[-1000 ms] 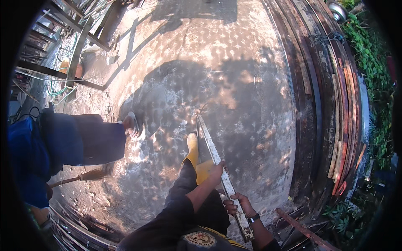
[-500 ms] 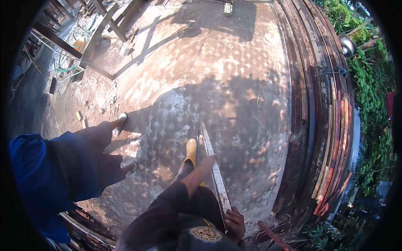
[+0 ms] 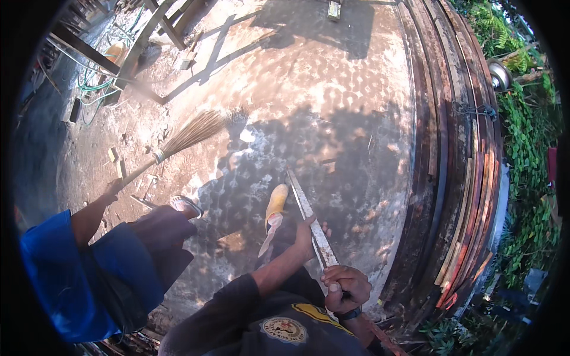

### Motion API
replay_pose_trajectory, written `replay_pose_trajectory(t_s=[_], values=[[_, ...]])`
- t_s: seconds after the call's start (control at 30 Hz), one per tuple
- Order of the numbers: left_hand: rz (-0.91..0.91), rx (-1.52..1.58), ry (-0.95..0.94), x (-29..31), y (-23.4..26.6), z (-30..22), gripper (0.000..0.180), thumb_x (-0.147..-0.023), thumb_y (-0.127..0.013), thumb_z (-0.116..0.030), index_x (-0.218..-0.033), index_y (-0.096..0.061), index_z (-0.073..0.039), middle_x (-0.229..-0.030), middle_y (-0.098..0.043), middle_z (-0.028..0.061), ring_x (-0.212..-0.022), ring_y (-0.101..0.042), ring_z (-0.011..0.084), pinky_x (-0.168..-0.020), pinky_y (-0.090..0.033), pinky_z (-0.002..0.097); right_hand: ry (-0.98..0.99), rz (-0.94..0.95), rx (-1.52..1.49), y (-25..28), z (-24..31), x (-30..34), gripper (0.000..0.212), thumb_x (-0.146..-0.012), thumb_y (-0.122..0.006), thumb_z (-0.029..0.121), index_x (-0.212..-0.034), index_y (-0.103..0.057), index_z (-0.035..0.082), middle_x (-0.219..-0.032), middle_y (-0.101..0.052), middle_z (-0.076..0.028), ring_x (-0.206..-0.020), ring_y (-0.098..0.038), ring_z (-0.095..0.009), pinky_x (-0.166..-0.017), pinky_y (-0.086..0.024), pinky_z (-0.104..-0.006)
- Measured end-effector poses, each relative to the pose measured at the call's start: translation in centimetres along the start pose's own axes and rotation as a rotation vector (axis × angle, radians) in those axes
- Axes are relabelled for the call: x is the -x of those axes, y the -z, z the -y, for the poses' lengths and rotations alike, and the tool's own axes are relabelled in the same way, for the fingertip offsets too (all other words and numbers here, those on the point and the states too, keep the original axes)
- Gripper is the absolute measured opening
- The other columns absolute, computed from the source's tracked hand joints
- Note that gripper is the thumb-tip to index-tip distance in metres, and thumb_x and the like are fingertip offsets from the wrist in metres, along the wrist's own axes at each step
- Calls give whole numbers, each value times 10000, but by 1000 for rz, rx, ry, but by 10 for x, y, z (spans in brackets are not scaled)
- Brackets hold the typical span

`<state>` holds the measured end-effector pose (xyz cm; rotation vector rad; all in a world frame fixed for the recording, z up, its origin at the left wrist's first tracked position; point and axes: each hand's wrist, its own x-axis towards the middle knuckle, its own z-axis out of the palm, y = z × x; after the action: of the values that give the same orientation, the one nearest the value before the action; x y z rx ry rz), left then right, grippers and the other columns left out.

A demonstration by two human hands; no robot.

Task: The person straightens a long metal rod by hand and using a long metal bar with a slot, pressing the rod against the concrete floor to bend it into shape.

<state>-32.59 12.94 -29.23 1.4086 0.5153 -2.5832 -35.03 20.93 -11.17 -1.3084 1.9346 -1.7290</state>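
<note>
A long, narrow, straight bar (image 3: 307, 209) with a whitish, stained face slants away from my body, its far tip down by the floor. My left hand (image 3: 306, 238) is wrapped round it partway along, with fingertips showing past the far side. At the near end my right hand (image 3: 347, 289) is closed in a fist round the bar, thumb on top. A dark band circles my right wrist. Just left of the bar stands my yellow boot (image 3: 276, 202) on the concrete floor (image 3: 350, 207).
At the left, a co-worker in blue (image 3: 65, 285) holds a stick broom (image 3: 193, 133) against the floor. Stacked long planks (image 3: 436, 148) line the right side, with green plants (image 3: 522, 160) beyond. A wooden frame (image 3: 139, 56) and a tangled green hose (image 3: 89, 89) are at the far left.
My right hand has moved up and forward with the bar's near end, and my left hand slightly right. The co-worker's arm and broom have come into view at the left.
</note>
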Motion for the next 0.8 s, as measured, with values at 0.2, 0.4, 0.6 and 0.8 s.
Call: replay_pose_trajectory(t_s=[0.2, 0.4, 0.6, 0.8], values=[[53, 111, 19, -9, -42, -32, 227, -897, -485, -265, -796, -458, -63, -647, -459, 49, -607, -519, 211, -563, -481, 340, 17, 9, -21, -15, -23, -74, 186, -883, -527, 68, -710, -485, 13, -608, -598, -119, -561, -643, -219, -586, -584, -386], [-28, 309, 44, -47, -136, -79, 121, -844, -438, -151, -764, -424, -61, -624, -415, 63, -562, -450, 213, -550, -449, 357, 19, -48, -7, -22, -78, -181, 198, -913, -507, 81, -730, -491, 7, -589, -571, -113, -521, -611, -197, -532, -551, -332], [-25, 357, -58, -133, -208, -151, 131, -864, -355, -133, -848, -437, -31, -721, -449, 107, -642, -484, 246, -655, -476, 445, -20, -139, 84, -53, -156, -308, 242, -933, -502, 116, -702, -468, 48, -532, -567, -71, -478, -545, -130, -499, -425, -249], [30, 490, -123, -163, -289, -202, 360, -979, -268, -194, -1214, -454, 5, -1097, -607, 175, -927, -653, 292, -810, -576, 423, -141, -182, 10, -74, -206, -410, 273, -927, -546, 163, -687, -495, 45, -532, -549, -66, -474, -542, -138, -494, -426, -261]])
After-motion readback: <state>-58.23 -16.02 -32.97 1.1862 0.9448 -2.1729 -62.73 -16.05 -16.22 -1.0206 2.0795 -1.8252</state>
